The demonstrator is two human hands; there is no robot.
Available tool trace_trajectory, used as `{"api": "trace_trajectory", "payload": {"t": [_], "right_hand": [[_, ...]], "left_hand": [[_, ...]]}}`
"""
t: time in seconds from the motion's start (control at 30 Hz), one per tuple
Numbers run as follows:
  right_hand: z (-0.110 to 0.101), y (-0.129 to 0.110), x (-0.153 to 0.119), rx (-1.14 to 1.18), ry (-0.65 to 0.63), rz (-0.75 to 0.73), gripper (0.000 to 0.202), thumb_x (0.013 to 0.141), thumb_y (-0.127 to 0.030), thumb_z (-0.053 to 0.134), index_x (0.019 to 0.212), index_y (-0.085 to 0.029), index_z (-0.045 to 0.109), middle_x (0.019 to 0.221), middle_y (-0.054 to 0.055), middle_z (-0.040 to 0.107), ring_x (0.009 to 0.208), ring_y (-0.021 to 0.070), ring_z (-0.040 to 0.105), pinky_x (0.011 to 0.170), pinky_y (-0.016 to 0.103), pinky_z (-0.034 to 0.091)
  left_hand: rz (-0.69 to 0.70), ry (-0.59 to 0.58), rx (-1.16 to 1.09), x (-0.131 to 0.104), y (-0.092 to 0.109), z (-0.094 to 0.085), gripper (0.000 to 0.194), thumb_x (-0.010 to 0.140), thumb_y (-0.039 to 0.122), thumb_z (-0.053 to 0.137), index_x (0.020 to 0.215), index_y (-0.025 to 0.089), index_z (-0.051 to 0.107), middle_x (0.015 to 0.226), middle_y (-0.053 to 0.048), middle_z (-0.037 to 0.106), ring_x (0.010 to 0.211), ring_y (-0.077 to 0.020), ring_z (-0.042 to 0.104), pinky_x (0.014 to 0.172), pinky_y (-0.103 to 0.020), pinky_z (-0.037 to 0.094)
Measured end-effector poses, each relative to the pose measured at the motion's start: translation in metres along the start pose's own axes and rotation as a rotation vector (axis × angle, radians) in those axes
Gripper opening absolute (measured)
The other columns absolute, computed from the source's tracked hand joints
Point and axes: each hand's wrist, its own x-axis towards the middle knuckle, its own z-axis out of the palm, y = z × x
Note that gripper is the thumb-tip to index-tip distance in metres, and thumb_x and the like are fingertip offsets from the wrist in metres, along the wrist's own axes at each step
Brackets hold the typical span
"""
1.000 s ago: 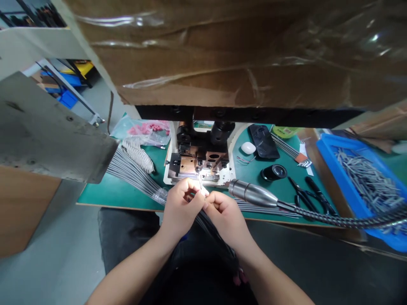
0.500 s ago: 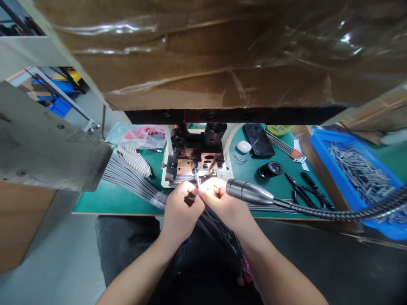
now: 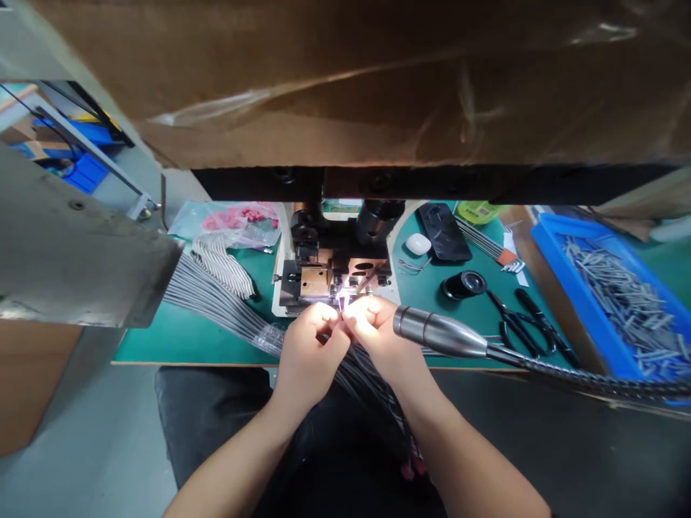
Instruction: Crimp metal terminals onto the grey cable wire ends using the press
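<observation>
In the head view my left hand and my right hand meet at the front of a small press machine, thumbs and fingers pinched together. Between them they grip the thin wires at a cable's end, which point up into the brightly lit tooling. The fingertips partly cover the wires. A bundle of dark grey cables runs below my hands and over my lap, with pink pieces at its far end. Close beside my right hand is the metal head of a gooseneck lamp.
A cardboard-covered panel overhangs the machine. Left lie grey cables and a bag of pink parts. Right are a phone, black loupe-like cylinder, scissors and a blue tray of grey pieces.
The view has shifted slightly. My hands stay pinched together at the machine, and the wire tips now sit in a brighter glow at the tooling.
</observation>
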Motion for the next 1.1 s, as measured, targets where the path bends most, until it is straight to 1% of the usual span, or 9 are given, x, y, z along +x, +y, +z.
{"api": "trace_trajectory", "payload": {"t": [0.1,0.2,0.3,0.4,0.57,0.73,0.9,1.0,1.1], "right_hand": [[0.0,0.006,0.001,0.095,0.019,0.074,0.015,0.09,-0.033,0.067,0.079,-0.023,0.068,0.07,0.0,0.068,0.064,0.0168,0.063,0.06,0.029,0.052],[-0.001,0.007,0.002,0.114,0.025,0.115,0.017,0.088,-0.036,0.071,0.079,-0.021,0.069,0.063,-0.001,0.066,0.059,0.0157,0.061,0.057,0.028,0.05],[-0.002,0.004,0.003,0.117,-0.004,0.134,0.021,0.089,-0.038,0.07,0.078,-0.021,0.069,0.056,-0.003,0.063,0.055,0.0148,0.06,0.058,0.028,0.051],[-0.002,0.001,0.005,0.184,-0.039,0.173,0.024,0.089,-0.043,0.07,0.08,-0.021,0.068,0.055,-0.002,0.064,0.054,0.0161,0.062,0.058,0.03,0.052],[-0.001,-0.007,0.01,0.238,-0.079,0.179,0.036,0.086,-0.051,0.072,0.066,-0.023,0.062,0.05,-0.002,0.061,0.048,0.0159,0.059,0.051,0.03,0.049],[-0.001,-0.015,0.012,0.231,-0.135,0.214,0.048,0.084,-0.061,0.069,0.056,-0.025,0.054,0.048,-0.002,0.056,0.049,0.018,0.06,0.052,0.033,0.052],[-0.003,-0.016,0.011,0.273,-0.145,0.2,0.048,0.087,-0.054,0.069,0.054,-0.024,0.053,0.049,-0.002,0.054,0.049,0.0166,0.058,0.052,0.031,0.049],[-0.006,-0.015,0.009,0.266,-0.136,0.2,0.045,0.086,-0.05,0.072,0.055,-0.023,0.055,0.051,-0.002,0.054,0.05,0.0152,0.056,0.051,0.029,0.044],[-0.008,-0.013,0.008,0.284,-0.156,0.208,0.042,0.087,-0.048,0.072,0.057,-0.023,0.056,0.053,-0.002,0.056,0.051,0.0159,0.057,0.052,0.029,0.044]], "left_hand": [[-0.006,0.035,0.012,0.003,0.002,0.003,0.023,0.086,0.021,0.055,0.065,0.02,0.048,0.058,0.005,0.049,0.056,-0.0109,0.046,0.052,-0.022,0.034],[-0.022,0.034,-0.024,0.006,0.003,0.006,0.022,0.083,0.017,0.055,0.062,0.02,0.049,0.055,0.006,0.053,0.052,-0.0103,0.049,0.05,-0.022,0.035],[-0.069,0.001,-0.166,0.01,0.001,0.009,0.019,0.081,0.014,0.054,0.062,0.02,0.051,0.053,0.005,0.06,0.049,-0.0105,0.053,0.048,-0.021,0.038],[-0.117,-0.006,-0.304,0.011,-0.003,0.012,0.018,0.082,0.015,0.054,0.065,0.021,0.051,0.051,0.005,0.062,0.045,-0.0104,0.053,0.046,-0.02,0.039],[-0.143,-0.009,-0.375,0.011,-0.007,0.013,0.019,0.082,0.015,0.056,0.064,0.02,0.05,0.052,0.004,0.064,0.044,-0.0105,0.056,0.046,-0.02,0.04],[-0.144,-0.014,-0.414,0.012,-0.008,0.015,0.02,0.083,0.016,0.056,0.064,0.02,0.051,0.053,0.003,0.064,0.044,-0.011,0.056,0.046,-0.021,0.041],[-0.125,-0.023,-0.324,0.01,-0.004,0.014,0.021,0.086,0.017,0.056,0.065,0.02,0.051,0.055,0.003,0.065,0.048,-0.0111,0.058,0.049,-0.021,0.044],[-0.087,-0.01,-0.183,0.008,0.0,0.011,0.023,0.087,0.017,0.055,0.065,0.021,0.049,0.054,0.005,0.062,0.049,-0.0103,0.057,0.048,-0.02,0.041],[-0.06,0.011,-0.084,0.006,0.002,0.008,0.024,0.088,0.017,0.055,0.066,0.021,0.048,0.054,0.005,0.06,0.049,-0.0099,0.054,0.048,-0.02,0.038]]}}
